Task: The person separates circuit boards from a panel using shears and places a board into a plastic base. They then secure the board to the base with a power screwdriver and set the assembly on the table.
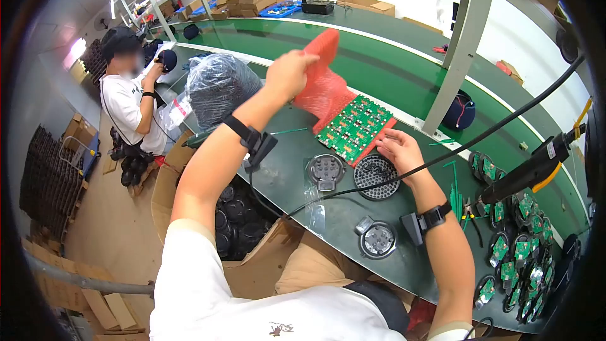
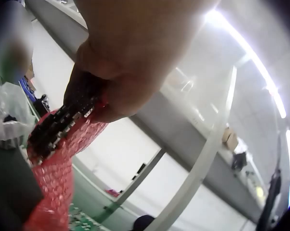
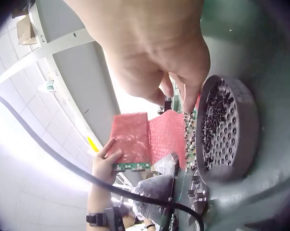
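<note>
My left hand [image 1: 288, 76] is raised over the bench, gripping a circuit board panel [image 2: 63, 126] together with red bubble wrap [image 1: 323, 82]. A green edge of that panel [image 3: 131, 167] shows below the wrap in the right wrist view. The wrap trails down to a second green circuit board panel [image 1: 355, 127], which lies on the bench with red wrap under its edge. At this panel's right edge is my right hand [image 1: 401, 151], its fingers loosely bent and fingertips right at the border. Just below sits a round perforated cover [image 3: 243, 115] containing small dark screw-like pieces.
Two round speaker-like parts [image 1: 326, 172] [image 1: 378, 240] lie nearer me. Several round parts with green boards [image 1: 521, 252] crowd the right. A power screwdriver [image 1: 527, 167] and black cable [image 1: 486, 142] cross above. A plastic-wrapped bundle [image 1: 221, 88], an open carton [image 1: 271, 243] and another person [image 1: 126, 98] are left.
</note>
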Demonstrator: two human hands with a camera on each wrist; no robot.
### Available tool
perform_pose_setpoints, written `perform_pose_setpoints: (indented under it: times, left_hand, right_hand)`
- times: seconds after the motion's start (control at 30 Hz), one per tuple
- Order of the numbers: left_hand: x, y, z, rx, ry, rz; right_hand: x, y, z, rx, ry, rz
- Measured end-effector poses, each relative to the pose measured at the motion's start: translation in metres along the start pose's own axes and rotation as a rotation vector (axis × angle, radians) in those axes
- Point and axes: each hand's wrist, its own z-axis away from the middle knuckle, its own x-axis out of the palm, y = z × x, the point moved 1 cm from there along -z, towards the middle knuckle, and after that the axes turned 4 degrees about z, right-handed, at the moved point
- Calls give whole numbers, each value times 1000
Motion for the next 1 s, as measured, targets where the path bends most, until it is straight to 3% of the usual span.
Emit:
perform_pose_setpoints:
  times: [0.1,0.17,0.23,0.3,0.33,0.5,0.57,0.67,0.73,0.8,0.87,0.9,0.97,1.0]
  left_hand:
    - [19,16,35,37,-195,-210]
    - [44,16,56,141,-191,-253]
    - [63,23,71,128,-213,-281]
    - [64,42,77,99,-362,-281]
    - [67,53,78,-80,-499,-173]
    - [82,65,80,-251,-465,-109]
    - [80,69,76,-358,-441,141]
    - [80,75,66,-318,-437,331]
    - [92,76,67,-312,-458,447]
    - [93,78,62,-299,-480,559]
    - [80,80,58,-545,-258,824]
    - [71,79,59,-531,-267,823]
    - [47,77,64,-350,29,792]
    - [28,85,69,-343,25,845]
  right_hand:
    - [-2,10,-18,61,-19,12]
    - [-2,11,-25,68,-38,-15]
    - [-1,7,-24,126,-4,-124]
    - [2,-2,-23,153,-4,-178]
    - [4,-6,-23,180,-8,-234]
    - [7,-1,-34,102,-61,-294]
    - [14,-2,-32,86,-92,-328]
    - [19,-2,-32,133,-73,-255]
    - [23,-5,-29,93,-197,-219]
    - [25,-8,-30,88,-152,-219]
    - [21,-10,-29,47,-102,-240]
    - [14,-13,-27,39,-91,-249]
    - [-5,-18,-20,-28,-8,-267]
    - [-12,-27,-4,-65,54,-195]
